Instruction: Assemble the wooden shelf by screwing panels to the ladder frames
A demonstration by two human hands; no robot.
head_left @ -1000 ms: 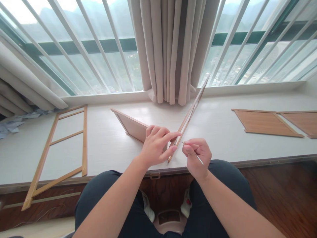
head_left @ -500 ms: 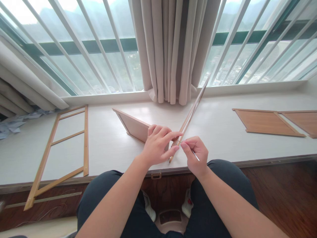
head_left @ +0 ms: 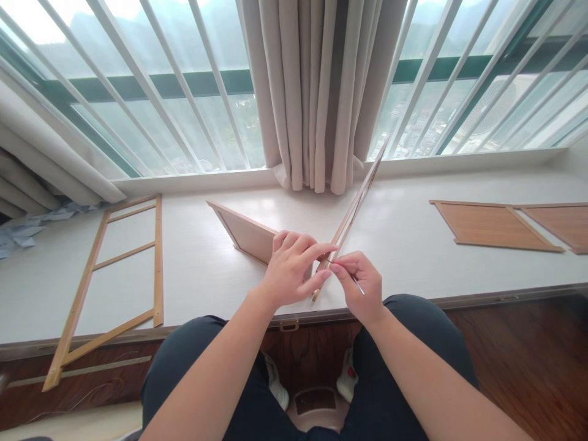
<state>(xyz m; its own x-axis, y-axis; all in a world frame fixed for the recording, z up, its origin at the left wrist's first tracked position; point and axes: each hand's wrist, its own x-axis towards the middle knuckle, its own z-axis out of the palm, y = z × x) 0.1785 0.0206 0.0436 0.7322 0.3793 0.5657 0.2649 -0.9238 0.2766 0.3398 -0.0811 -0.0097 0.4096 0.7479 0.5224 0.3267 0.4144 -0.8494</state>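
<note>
Head: slim upright wooden frame (head_left: 356, 199).

Looks like a high-rise apartment: barred window (head_left: 184, 92), beige curtains (head_left: 316, 92), wood floor (head_left: 528, 361), wide white sill surface (head_left: 206, 269).

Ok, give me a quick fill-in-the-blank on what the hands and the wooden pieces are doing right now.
1. The right hand pinches a thin ____ whose tip meets the corner of the standing frame.
2. The left hand steadies the panel, which stands on its ____ on the white ledge.
3. The open ladder-like frame lies flat on the person's ____ side.
4. Two brown boards lie flat to the ____.

Missing words: tool; edge; left; right
</note>
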